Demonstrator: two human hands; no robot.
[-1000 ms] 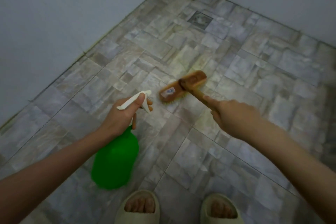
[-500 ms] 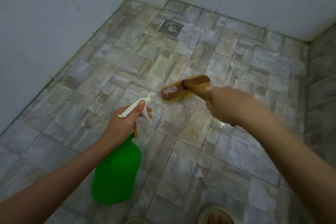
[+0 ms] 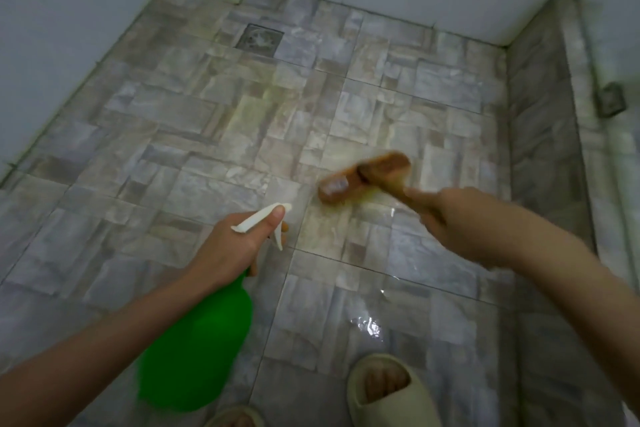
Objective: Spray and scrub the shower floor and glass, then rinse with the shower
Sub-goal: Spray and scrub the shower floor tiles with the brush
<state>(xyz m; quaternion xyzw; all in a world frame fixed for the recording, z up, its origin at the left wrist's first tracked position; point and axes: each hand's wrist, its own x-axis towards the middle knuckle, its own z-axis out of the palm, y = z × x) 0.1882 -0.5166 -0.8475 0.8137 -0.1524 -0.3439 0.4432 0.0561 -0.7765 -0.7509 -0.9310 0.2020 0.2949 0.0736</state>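
The left hand curled around the neck of a green spray bottle, thumb lying along its white nozzle. The right hand closed on the wooden scrub brush, whose head, with an unreadable pale label, pressed on the wet shower floor.

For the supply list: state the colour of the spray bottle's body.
Bright green, with a white trigger head; the spray bottle shows best in the head view, held in the left hand.

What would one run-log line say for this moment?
phase: scrubbing floor | left hand: holds green spray bottle | right hand: holds wooden brush on wet tile floor | rinse: not started
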